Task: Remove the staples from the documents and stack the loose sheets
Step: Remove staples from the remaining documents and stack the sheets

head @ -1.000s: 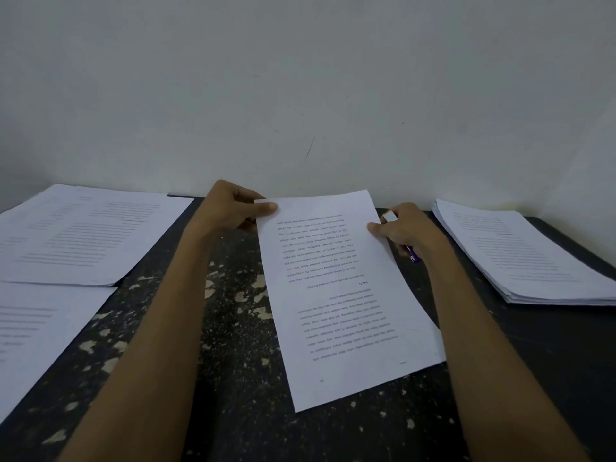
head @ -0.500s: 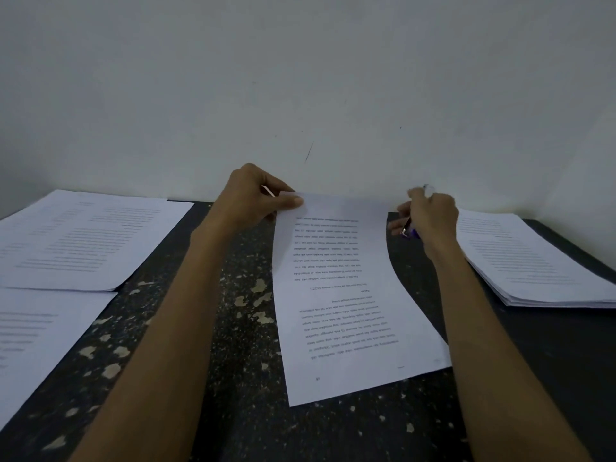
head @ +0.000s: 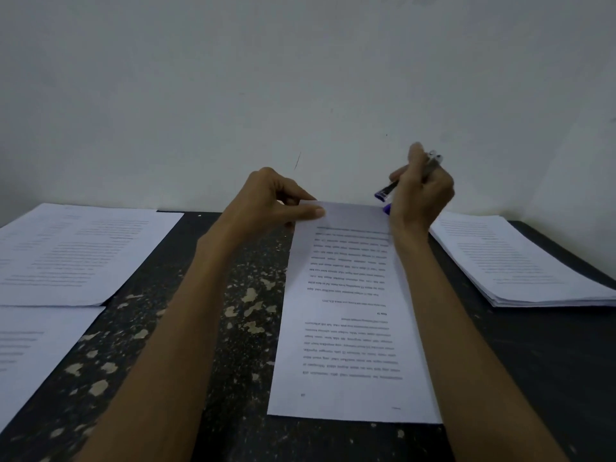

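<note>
Paper is spread over a dark, chipped table, and in the middle a document is laid lengthwise, its print upside down to the camera. Its near edge is laid flat on the table, while its far end is lifted and curved upward. The far left corner of the document is pinched by the left hand, thumb on top and fingers curled behind the sheet. Above the far right corner the right hand is held raised, its fingers closed round a slim metal tool with a purple end that is pointed down and left toward the document's far edge. Whether the tool's tip is touching the paper cannot be told, and any staple is too small to be made out. Right of the document, and apart from it, a thick pile of sheets is stacked. Left of the document, well apart, a printed page is spread flat, and nearer the camera on that same side another page is cut off by the picture's edge. Beyond the document a pale wall is seen
</note>
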